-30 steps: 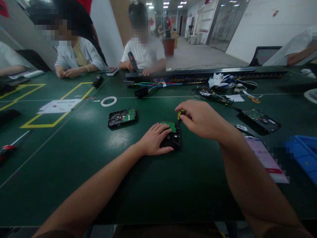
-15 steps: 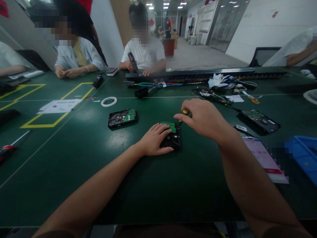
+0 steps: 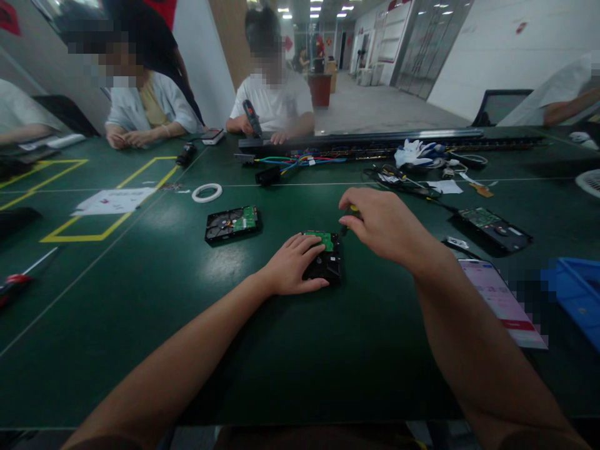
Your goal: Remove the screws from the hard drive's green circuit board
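A black hard drive [image 3: 327, 262] with a green circuit board facing up lies on the green table [image 3: 187, 300]. My left hand [image 3: 293, 265] rests flat on its left side, fingers spread over the board, pinning it down. My right hand [image 3: 382, 224] is closed around a yellow-and-black screwdriver [image 3: 349, 215], of which only a bit of handle shows. The tip points down at the drive's far right corner.
A second hard drive [image 3: 232, 223] lies left of mine, a third [image 3: 494, 228] at the right. A phone [image 3: 504, 301] and blue bin [image 3: 579, 294] sit near my right arm. Cables, gloves [image 3: 417, 152], a tape ring [image 3: 207, 192], a paper [image 3: 112, 200]; people sit across the table.
My right hand has turned on the screwdriver and shifted slightly right, hiding more of the yellow handle. My left hand and the drive stay put.
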Available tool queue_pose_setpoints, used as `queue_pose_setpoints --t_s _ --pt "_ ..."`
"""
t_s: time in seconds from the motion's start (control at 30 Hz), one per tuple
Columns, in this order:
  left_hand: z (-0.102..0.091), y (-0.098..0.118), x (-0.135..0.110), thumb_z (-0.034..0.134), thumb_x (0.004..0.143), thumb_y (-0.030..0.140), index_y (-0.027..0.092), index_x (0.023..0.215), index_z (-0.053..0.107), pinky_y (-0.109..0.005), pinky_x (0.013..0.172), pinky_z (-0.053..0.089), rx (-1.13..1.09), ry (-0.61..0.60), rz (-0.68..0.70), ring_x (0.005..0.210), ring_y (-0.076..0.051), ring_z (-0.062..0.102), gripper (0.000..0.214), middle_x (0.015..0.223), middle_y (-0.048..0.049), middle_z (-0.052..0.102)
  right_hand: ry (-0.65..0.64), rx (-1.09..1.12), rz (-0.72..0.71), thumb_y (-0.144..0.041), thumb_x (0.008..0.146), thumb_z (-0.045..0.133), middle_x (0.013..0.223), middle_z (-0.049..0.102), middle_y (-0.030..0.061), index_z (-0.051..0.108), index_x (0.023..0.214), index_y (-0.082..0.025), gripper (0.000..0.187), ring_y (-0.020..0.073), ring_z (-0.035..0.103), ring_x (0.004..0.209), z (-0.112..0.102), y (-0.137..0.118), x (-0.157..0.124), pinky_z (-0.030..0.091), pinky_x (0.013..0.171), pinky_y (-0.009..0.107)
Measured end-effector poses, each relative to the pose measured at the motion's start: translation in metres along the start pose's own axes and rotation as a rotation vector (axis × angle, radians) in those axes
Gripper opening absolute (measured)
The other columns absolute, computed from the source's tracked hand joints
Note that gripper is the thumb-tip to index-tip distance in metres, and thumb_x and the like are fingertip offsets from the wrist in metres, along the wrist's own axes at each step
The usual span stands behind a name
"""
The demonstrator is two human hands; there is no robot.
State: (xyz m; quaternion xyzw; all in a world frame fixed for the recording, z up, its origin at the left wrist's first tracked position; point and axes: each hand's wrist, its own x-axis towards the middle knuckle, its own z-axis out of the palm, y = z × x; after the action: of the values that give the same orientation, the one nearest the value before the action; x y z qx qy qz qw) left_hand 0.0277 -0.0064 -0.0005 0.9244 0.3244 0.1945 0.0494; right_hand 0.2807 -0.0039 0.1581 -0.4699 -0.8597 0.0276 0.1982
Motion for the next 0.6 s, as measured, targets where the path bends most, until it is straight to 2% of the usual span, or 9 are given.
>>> queue_pose_setpoints --t_s 0.17,0.37,0.5,0.6 --pt "0.0008 -0.0012 0.0002 0.064 0.101 0.078 0.016 0.159 0.057 -0.068 0.137 0.033 0.007 -0.002 0.005 0.156 -0.044 0.053 0.085 0.165 -0.0221 0.056 -0.026 0.078 -0.059 -0.010 0.096 0.069 0.116 0.081 0.0106 0.072 0.112 -0.019 0.019 0.0279 0.072 0.101 0.0015 0.0009 -0.0009 0.048 0.089 0.038" --pt "0.0011 -0.0020 0.0002 0.064 0.102 0.078 0.014 0.159 0.056 -0.067 0.137 0.033 0.012 -0.002 0.013 0.156 -0.044 0.052 0.086 0.166 -0.0230 0.055 -0.051 0.061 -0.085 -0.017 0.103 0.066 0.112 0.076 0.0123 0.073 0.104 -0.019 0.007 0.0280 0.069 0.102 0.0005 -0.0047 -0.0010 0.048 0.092 0.039" --pt "0.0011 -0.0019 -0.0005 0.063 0.101 0.079 0.018 0.159 0.056 -0.068 0.137 0.032 0.008 -0.002 0.007 0.156 -0.043 0.053 0.085 0.166 -0.0210 0.056 -0.050 0.038 -0.072 -0.017 0.106 0.060 0.109 0.074 0.0126 0.074 0.103 -0.019 0.014 0.0284 0.069 0.103 0.0023 -0.0012 0.0003 0.049 0.093 0.040" --pt "0.0011 -0.0017 -0.0006 0.063 0.102 0.079 0.017 0.159 0.056 -0.068 0.137 0.032 0.006 -0.003 0.002 0.156 -0.043 0.052 0.084 0.166 -0.0211 0.056 -0.028 0.066 -0.080 -0.012 0.103 0.060 0.115 0.078 0.0127 0.074 0.111 -0.019 0.017 0.0283 0.070 0.104 0.0035 0.0015 0.0003 0.049 0.094 0.040"
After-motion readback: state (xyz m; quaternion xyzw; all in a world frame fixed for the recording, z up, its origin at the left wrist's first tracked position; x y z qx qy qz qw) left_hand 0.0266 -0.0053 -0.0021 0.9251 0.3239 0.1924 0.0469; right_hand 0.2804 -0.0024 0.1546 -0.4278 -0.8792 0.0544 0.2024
